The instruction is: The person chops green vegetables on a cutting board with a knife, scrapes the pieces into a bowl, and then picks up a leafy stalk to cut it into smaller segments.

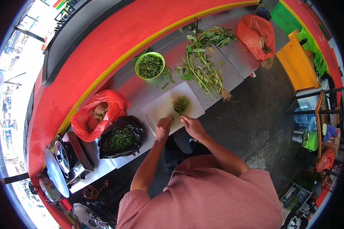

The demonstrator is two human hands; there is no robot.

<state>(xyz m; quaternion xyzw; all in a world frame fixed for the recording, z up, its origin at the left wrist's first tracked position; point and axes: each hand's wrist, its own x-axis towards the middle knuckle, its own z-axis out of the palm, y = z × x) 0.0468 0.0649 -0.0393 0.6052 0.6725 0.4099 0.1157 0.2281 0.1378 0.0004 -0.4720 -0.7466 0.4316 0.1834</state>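
Note:
A white cutting board lies on the metal counter with a small heap of chopped greens on it. My right hand is closed at the board's near edge, around what looks like a knife; only a thin bit of blade shows beside the heap. My left hand is closed over the board's near left part, its fingertips pinched on a small bit of greens, mostly hidden. Beyond the board stands a green bowl full of chopped greens. Long leafy stems with roots lie spread to the right.
On the left are a red plastic bag with roots, a black bag of chopped greens, and a stove. Another red plastic bag sits at the counter's far right end. A red wall runs behind the counter.

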